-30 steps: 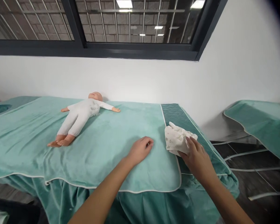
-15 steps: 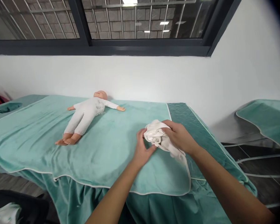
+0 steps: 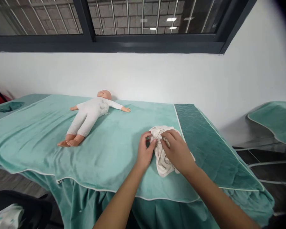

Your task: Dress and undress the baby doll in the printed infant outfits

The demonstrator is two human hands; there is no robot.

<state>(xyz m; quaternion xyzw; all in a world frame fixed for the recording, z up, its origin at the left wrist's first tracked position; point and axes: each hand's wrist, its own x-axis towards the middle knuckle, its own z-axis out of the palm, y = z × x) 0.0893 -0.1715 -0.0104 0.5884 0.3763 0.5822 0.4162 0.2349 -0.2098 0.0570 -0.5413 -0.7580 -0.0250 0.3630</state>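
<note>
A crumpled white cloth point(image 3: 164, 163), perhaps a small garment, lies bunched near the right part of the bed. My left hand point(image 3: 146, 149) pinches its left edge between thumb and fingers. From the right, my right hand point(image 3: 177, 152) grips the top folds of the same cloth with bent fingers. What kind of cloth it is cannot be made out. Farther left, a baby doll point(image 3: 89, 116) in a white bodysuit lies on its back, arms spread, apart from both hands.
A light green sheet point(image 3: 124, 152) with white piping covers the bed, over a darker quilted cover point(image 3: 195, 127). Behind are a white wall and a barred window point(image 3: 138, 44). A black chair point(image 3: 33, 206) stands at lower left, another green-covered surface point(image 3: 276, 121) at right.
The cloth has come down lower and spread out more towards me. My right hand has shifted its grip to the cloth's middle top. The view has tilted slightly.
</note>
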